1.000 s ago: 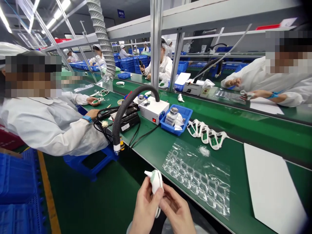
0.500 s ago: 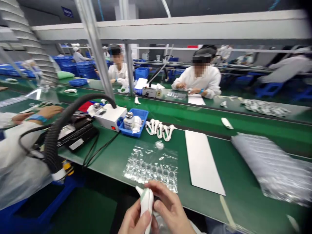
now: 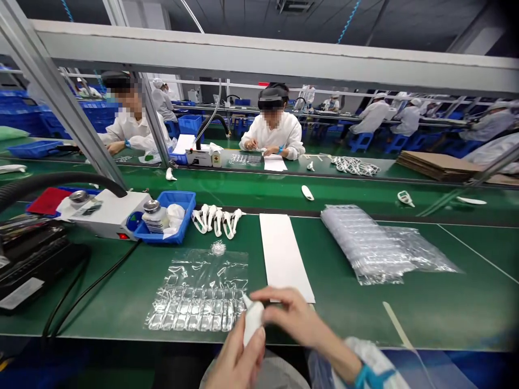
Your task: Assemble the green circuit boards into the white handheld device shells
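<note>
Down at the near edge of the green bench (image 3: 121,292), the left hand (image 3: 237,359) is wrapped around a white thermometer housing (image 3: 252,321), while the right hand (image 3: 294,319) pinches its upper end with fingers closed on it. Just beside it to the left lies a clear blister tray (image 3: 198,294), with a white paper strip (image 3: 284,254) behind the hands.

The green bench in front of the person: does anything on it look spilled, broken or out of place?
Nothing stands out. The white housings lie in a row, the white sheet lies flat, and both hands hold a white device.
</note>
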`<state>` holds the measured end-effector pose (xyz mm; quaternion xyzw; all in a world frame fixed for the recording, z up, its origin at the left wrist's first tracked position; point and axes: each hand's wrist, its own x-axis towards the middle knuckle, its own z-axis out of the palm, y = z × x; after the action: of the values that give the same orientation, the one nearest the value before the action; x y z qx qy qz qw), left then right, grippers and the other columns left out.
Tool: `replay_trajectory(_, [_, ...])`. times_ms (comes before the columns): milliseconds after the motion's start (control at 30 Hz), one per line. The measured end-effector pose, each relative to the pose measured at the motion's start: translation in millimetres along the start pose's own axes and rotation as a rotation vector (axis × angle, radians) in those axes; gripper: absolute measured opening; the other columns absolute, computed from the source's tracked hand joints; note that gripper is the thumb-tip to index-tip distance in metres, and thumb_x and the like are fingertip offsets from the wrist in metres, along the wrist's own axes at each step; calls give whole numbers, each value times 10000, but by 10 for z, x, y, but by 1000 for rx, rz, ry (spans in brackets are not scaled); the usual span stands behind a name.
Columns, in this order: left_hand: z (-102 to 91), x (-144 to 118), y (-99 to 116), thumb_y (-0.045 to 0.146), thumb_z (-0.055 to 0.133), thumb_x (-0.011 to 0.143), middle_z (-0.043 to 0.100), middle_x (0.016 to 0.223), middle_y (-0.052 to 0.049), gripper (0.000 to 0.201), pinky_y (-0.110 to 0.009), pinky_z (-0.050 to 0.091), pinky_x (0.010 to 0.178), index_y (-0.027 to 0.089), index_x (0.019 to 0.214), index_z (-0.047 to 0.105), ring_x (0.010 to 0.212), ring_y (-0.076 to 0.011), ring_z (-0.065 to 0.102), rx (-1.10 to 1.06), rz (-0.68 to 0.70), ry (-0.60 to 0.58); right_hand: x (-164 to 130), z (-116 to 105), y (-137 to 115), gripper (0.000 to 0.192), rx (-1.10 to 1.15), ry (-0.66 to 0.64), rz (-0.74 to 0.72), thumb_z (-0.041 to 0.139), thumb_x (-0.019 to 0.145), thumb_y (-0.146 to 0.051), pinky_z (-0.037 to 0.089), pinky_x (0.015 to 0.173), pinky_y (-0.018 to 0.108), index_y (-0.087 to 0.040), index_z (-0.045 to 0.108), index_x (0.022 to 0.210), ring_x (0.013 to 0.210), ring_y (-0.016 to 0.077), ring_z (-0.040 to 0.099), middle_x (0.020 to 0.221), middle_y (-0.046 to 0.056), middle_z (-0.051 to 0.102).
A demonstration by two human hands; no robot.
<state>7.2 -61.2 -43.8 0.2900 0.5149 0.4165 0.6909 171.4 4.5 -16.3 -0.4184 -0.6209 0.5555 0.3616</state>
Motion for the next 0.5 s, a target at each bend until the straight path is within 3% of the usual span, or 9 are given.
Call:
replay_trajectory(33, [112,90,71,546,638,757,633,675,0,428,-198,415,467,218,1031,612,516,-114,567,-9,-36,-33,121,-201,20,212,-142,25,-56,626,832,-353,451,839,360,-231,722,975,902,216,607,941,57,700])
replay_trajectory(67, [218,183,138,562,595,783,599,625,15,426,-208,410,454,191,991,602,442,-96,513,6,18,-80,246,-387,65,190,-279,80,-122,598,849,-323,443,851,362,-222,723,951,905,212,596,934,61,682])
replay_trajectory(133, [395,371,236,565,578,793,615,692,-14,425,-257,493,576,164,932,595,554,-133,582,-39,91,-74,477,-676,214,161,-444,147,-159,579,847,-260,442,804,353,-204,725,884,860,205,576,882,63,644])
replay_trajectory(200, [505,542,267,556,590,789,639,798,-61,427,-307,509,742,142,893,606,753,-188,631,-52,146,-40,643,-817,392,131,-493,156,-143,589,819,-202,438,756,334,-190,718,840,815,193,556,850,57,615])
replay_trajectory(333, [556,753,194,530,607,792,620,740,-51,422,-306,464,771,122,903,621,767,-193,602,36,181,-9,747,-787,620,93,-508,156,-107,591,773,-132,420,741,313,-173,669,741,803,180,522,807,34,566])
replay_trajectory(500, [534,793,114,525,591,806,638,763,-45,401,-288,441,776,137,900,628,803,-200,607,75,201,12,711,-715,651,104,-481,210,-95,554,754,-97,359,775,334,-179,568,690,789,175,468,761,8,540])
